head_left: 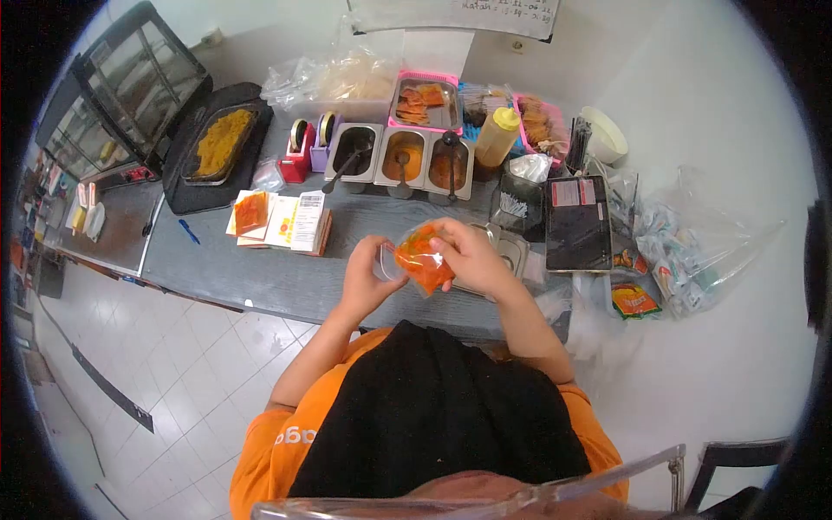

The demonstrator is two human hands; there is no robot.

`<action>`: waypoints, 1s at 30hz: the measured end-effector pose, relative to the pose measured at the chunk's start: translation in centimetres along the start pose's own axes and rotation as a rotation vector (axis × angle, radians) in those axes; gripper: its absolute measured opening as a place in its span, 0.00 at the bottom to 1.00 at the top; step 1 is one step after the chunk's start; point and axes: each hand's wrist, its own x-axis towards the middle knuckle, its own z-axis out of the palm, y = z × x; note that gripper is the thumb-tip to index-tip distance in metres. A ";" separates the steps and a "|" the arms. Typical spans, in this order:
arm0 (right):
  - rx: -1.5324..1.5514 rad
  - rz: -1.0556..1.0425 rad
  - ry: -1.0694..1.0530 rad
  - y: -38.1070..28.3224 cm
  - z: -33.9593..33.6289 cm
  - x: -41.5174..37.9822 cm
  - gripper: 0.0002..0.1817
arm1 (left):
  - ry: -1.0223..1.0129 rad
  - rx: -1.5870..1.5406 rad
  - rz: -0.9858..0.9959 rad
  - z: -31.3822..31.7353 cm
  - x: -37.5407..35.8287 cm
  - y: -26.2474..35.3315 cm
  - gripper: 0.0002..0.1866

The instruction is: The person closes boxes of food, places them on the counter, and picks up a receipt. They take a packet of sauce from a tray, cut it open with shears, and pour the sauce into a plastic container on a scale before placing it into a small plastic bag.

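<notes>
- Dark worktable [347, 217]: stretches before the person, stocked with food and supplies.
- Three metal pans [403, 160]: side by side beyond the hands, dark utensils inside.
- Right hand [468, 256]: thumb and fingers closed on the bag.
- Left hand [371, 270]: partly curled, gripping clear plastic [387, 262] at the bag's left side.
- Orange-filled bag [422, 260]: held between both hands, near the table's front edge.

From the wearer's head, one close view faces forward and down over the counter [347, 286].
</notes>
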 end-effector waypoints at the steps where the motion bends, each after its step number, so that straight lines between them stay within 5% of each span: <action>1: -0.001 -0.002 0.001 -0.1 0.1 0.2 0.12 | 0.001 0.000 0.002 0.0 0.1 0.2 0.25; 7: -0.282 -0.013 -0.163 -1.8 -0.1 0.8 0.24 | 0.068 0.098 0.095 -0.2 0.4 1.3 0.26; 9: -0.555 -0.455 -0.204 -1.4 -0.5 1.5 0.32 | 0.090 0.155 0.079 -0.1 0.3 1.2 0.26; 19: -0.896 -0.116 -0.487 -6.4 -0.1 2.9 0.23 | 0.081 0.064 -0.003 0.5 1.3 1.5 0.26; 22: -1.007 -0.232 -0.494 -4.9 0.2 3.2 0.25 | 0.109 0.037 -0.044 0.7 1.3 1.9 0.25; 24: -0.958 -0.487 -0.289 -3.3 0.4 3.4 0.17 | 0.101 0.026 -0.091 0.8 1.5 1.9 0.25; 30: -0.973 -0.599 -0.223 -2.8 1.1 3.2 0.18 | 0.128 -0.064 -0.113 1.4 1.8 2.1 0.24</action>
